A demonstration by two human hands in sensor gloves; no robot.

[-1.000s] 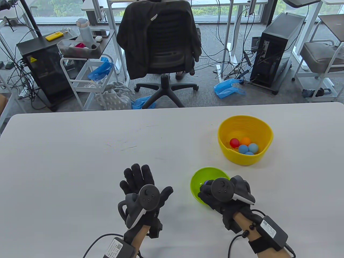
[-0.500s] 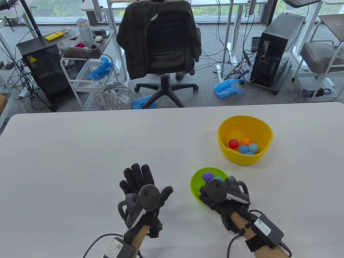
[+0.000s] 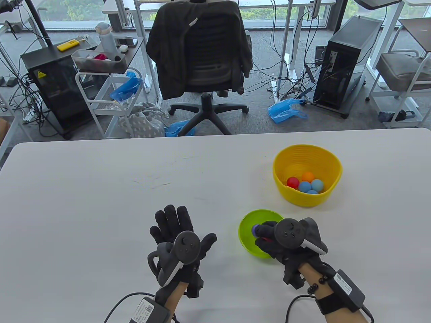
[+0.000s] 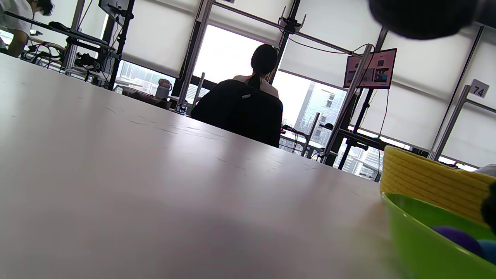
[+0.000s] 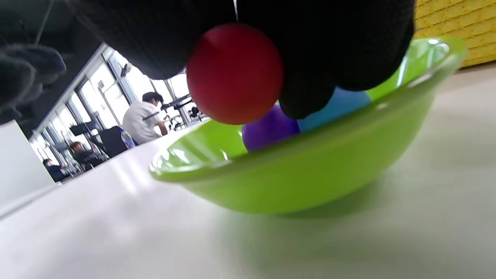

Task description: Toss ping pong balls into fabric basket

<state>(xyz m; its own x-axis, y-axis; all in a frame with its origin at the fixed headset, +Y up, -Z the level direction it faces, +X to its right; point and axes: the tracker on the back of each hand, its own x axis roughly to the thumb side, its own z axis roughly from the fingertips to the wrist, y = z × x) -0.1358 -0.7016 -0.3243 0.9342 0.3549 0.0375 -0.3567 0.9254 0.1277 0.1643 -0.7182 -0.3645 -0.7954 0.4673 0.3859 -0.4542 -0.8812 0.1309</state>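
A yellow fabric basket (image 3: 307, 161) stands on the white table at the right and holds several balls, red (image 3: 292, 182), orange (image 3: 307, 176) and blue (image 3: 305, 186). A green bowl (image 3: 247, 226) sits nearer, with a purple ball (image 3: 255, 229) and a blue ball (image 5: 341, 104) in it. My right hand (image 3: 269, 235) is over the bowl and grips a red ball (image 5: 235, 73) in its fingers, just above the bowl's rim (image 5: 294, 155). My left hand (image 3: 176, 228) rests flat on the table left of the bowl, fingers spread, holding nothing.
The basket's yellow wall (image 4: 426, 174) and the bowl's edge (image 4: 426, 240) show at the right of the left wrist view. An office chair (image 3: 202, 54) with a dark jacket stands beyond the table's far edge.
My right hand pulled back a little, then reached into the green bowl again and took hold of a red ball. My left hand has not moved.
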